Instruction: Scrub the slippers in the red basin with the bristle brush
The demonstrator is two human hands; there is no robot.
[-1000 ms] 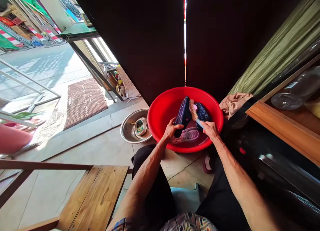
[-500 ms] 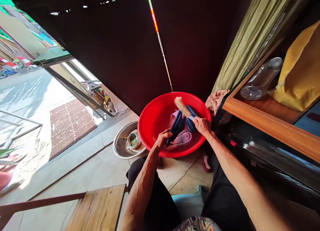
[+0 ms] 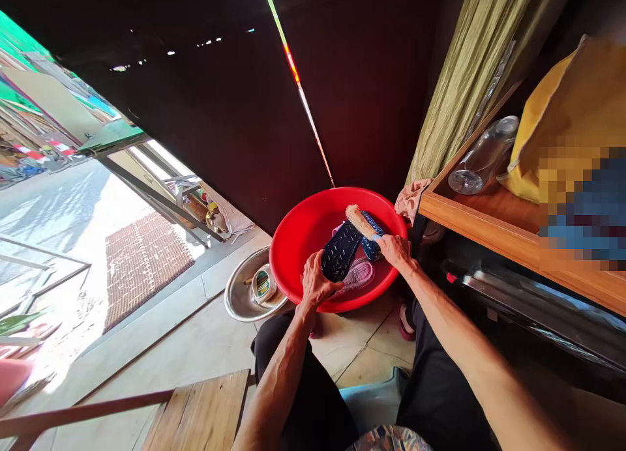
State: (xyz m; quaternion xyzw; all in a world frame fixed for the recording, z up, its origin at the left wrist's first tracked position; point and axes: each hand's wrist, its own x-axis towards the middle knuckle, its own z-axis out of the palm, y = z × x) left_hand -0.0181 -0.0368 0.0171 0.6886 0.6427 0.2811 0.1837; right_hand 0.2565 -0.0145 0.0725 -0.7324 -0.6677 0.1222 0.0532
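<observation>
A red plastic basin point(image 3: 303, 236) stands on the floor in front of my knees. My left hand point(image 3: 315, 283) is closed on the heel end of a dark blue slipper point(image 3: 341, 250), sole turned up, over the basin. My right hand point(image 3: 395, 249) grips the blue handle of a scrub brush point(image 3: 360, 221), whose tan bristles rest at the slipper's far end. A second dark blue slipper point(image 3: 372, 239) and a pink ribbed one point(image 3: 357, 274) lie inside the basin.
A metal bowl point(image 3: 240, 298) holding a small round container point(image 3: 263, 285) sits left of the basin. A wooden counter point(image 3: 493, 232) with a plastic bottle point(image 3: 482, 158) and yellow bag is on the right. A wooden bench point(image 3: 200, 412) is near left; a doormat point(image 3: 147, 259) lies by the doorway.
My left hand has turned the dark blue slipper from edge-on to sole up. The brush has come down from the basin's far side onto the slipper. The view has shifted slightly.
</observation>
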